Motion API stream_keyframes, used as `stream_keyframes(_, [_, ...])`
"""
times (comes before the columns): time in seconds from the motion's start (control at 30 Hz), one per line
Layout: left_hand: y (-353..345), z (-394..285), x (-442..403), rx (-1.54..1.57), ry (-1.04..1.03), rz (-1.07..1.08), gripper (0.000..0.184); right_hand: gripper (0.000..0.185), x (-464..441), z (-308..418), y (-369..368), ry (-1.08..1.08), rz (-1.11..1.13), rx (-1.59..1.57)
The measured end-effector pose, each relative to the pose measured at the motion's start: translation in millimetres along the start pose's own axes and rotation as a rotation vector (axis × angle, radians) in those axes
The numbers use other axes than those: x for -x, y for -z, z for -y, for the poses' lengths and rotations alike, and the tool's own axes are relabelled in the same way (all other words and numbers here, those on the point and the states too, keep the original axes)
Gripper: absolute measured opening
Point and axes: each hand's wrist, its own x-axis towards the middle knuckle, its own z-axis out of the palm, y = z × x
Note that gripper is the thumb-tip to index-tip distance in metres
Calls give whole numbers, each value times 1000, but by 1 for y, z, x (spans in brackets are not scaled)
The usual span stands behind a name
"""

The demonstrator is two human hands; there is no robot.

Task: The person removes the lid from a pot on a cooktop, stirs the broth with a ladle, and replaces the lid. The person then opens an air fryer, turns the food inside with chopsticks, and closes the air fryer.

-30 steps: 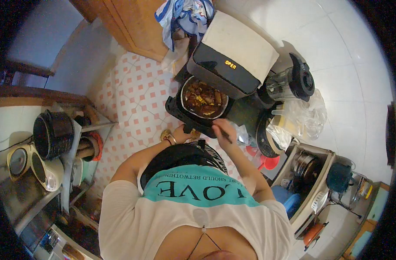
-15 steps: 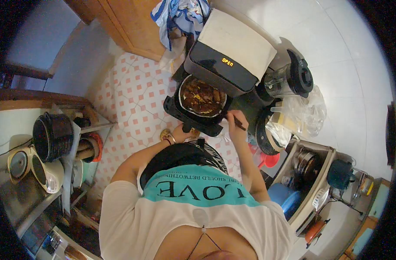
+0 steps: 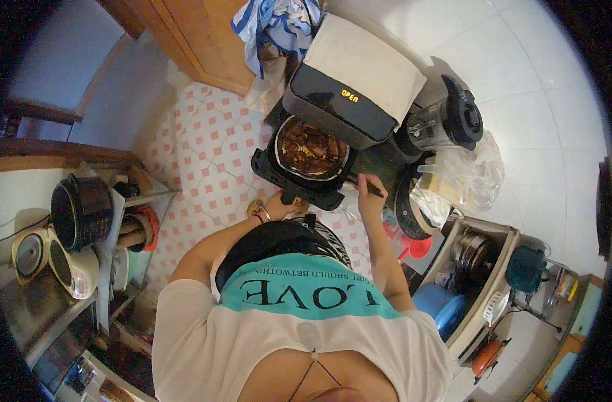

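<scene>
An air fryer point(image 3: 359, 74) with "OPEN" lit on its display has its black drawer point(image 3: 269, 167) pulled out. Browned pieces of food point(image 3: 309, 151) fill a pale-rimmed liner in the drawer. My left hand point(image 3: 278, 206) is closed at the drawer's handle point(image 3: 290, 194), its fingers partly hidden below it. At the drawer's right side, my right hand point(image 3: 371, 195) is closed around a dark, thin stick-like utensil point(image 3: 376, 190). One end of it points toward the drawer; I cannot tell whether it touches the food.
A blender jug point(image 3: 433, 124) stands right of the air fryer, with a clear plastic bag point(image 3: 477, 171) beside it. Cloth point(image 3: 279, 30) hangs behind on the left. A blue basin point(image 3: 440, 308) and a red ladle-shaped item point(image 3: 420, 248) are lower right. A black pot point(image 3: 81, 211) stands left.
My right hand has shifted slightly right and down, away from the drawer, with the dark utensil. My left hand stays at the handle.
</scene>
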Motion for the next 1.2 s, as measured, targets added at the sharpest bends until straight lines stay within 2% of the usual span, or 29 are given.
stream_keyframes(0.07, [7,-17,9,6,46,14,66,17,-2,0,4,-180,1,-106])
stream_keyframes(0.13, [5,-12,6,17,-5,3,65,20,-8,9,8,-295,-3,-273])
stream_keyframes(0.17, [4,-9,5,23,-29,-3,64,21,-10,-29,6,-189,-21,-164])
stream_keyframes(0.27, [8,-12,5,-12,-174,55,64,22,-23,-14,17,12,40,167])
stream_keyframes(0.37, [9,-19,10,51,-151,16,63,22,-28,-11,9,-319,-35,-269])
stream_keyframes(0.47, [-1,0,3,82,-88,-37,61,22,-32,-9,9,-350,-68,-216])
stream_keyframes(0.53, [0,-4,5,57,-93,-46,61,21,-33,-36,6,-363,-75,-145])
stream_keyframes(0.6, [5,-12,10,33,-98,-56,62,20,-33,-34,4,-422,-114,-228])
stream_keyframes(0.67, [8,-18,13,15,-107,-59,62,20,-33,-25,2,-527,-184,-466])
stream_keyframes(0.77, [11,-21,15,-2,-119,-53,61,19,-34,-11,4,-576,-179,-416])
stream_keyframes(0.87, [11,-23,17,-35,-79,-87,62,20,-34,1,6,-493,-186,-484])
stream_keyframes(0.97, [6,-12,11,-38,-82,-106,63,21,-32,-12,7,-223,-17,-230])
stream_keyframes(1.07, [4,-9,9,-29,-62,-107,64,23,-24,-3,-4,-226,147,-251])
stream_keyframes(1.1, [4,-9,8,-27,-52,-103,64,24,-17,1,-16,-296,37,-383])
stream_keyframes(1.2, [6,-12,8,-21,-46,-66,63,25,-15,-1,-18,-186,79,-309])
